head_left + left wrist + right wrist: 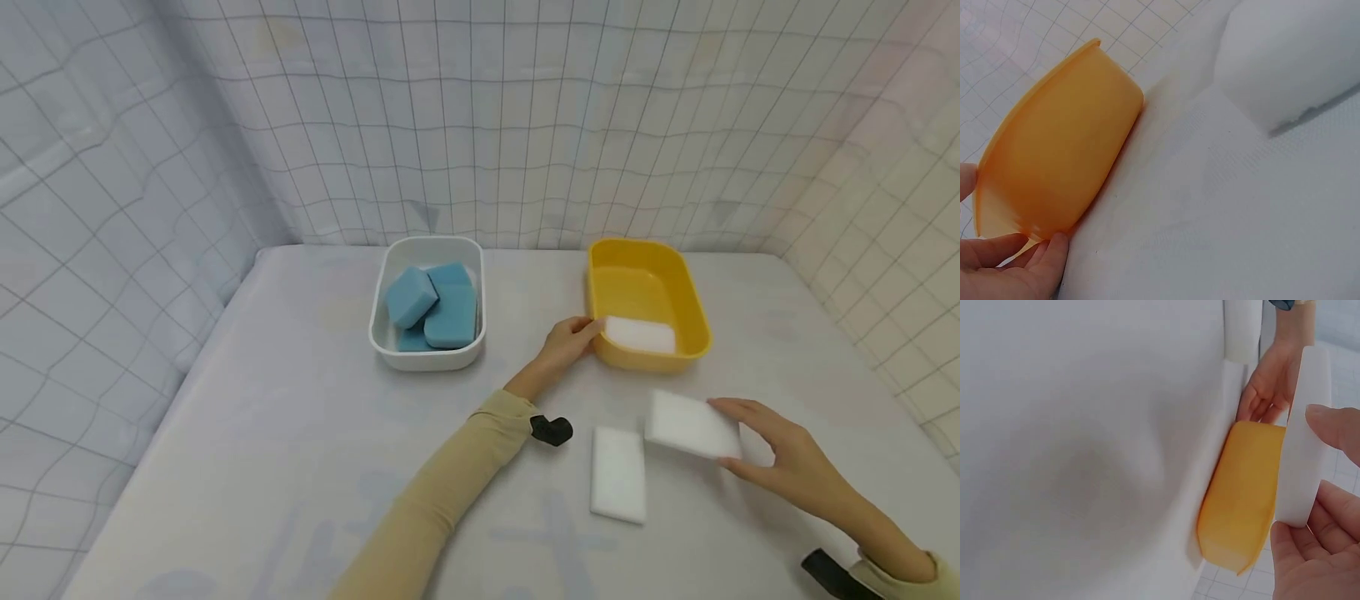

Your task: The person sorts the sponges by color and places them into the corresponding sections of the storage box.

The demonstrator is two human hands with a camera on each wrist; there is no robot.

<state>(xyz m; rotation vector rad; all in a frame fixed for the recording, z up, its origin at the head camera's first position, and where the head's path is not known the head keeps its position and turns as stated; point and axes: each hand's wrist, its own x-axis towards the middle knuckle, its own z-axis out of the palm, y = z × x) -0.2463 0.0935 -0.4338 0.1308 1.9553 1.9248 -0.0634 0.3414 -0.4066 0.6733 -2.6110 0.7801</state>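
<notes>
My left hand (562, 346) grips the near left corner of a yellow plastic container (637, 279), the thumb at its rim and the fingers lower on the wall in the left wrist view. One white sponge block (640, 334) lies inside against the near wall. Over the table, just in front of the container, my right hand (787, 454) holds a second white sponge (690, 423) between thumb and fingers by its right end. A third white sponge (618, 475) lies flat on the table to the left of the held one.
Further left on the table stands a white container (435, 360) with several blue sponges (452, 312) piled in it. White grid-patterned curtains (480, 125) enclose the back and both sides of the white-covered table (300, 433).
</notes>
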